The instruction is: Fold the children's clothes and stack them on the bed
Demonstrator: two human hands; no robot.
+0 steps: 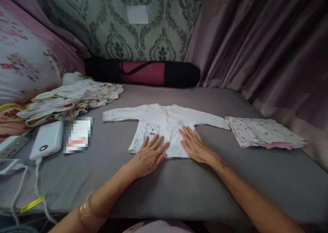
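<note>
A small white long-sleeved baby shirt (161, 118) lies spread on the grey sheet, its sleeves stretched out to both sides. A bear print and lines of small lettering show on its front. My left hand (151, 154) rests flat on the lower left of the shirt, fingers apart, covering part of the bear. On the lower right front, my right hand (196, 145) lies flat with its fingers spread, just below a small round print. Neither hand grips the cloth. The right cuff touches or nearly touches a stack of folded clothes (266, 132).
A loose pile of clothes (77, 96) is at the left, with a white power bank (47, 140), its cable (38, 178), a blurred packet (78, 135) and a power strip (14, 147) nearer. A black and red long bag (143, 72) lies along the wall. Curtains (269, 44) hang at the right.
</note>
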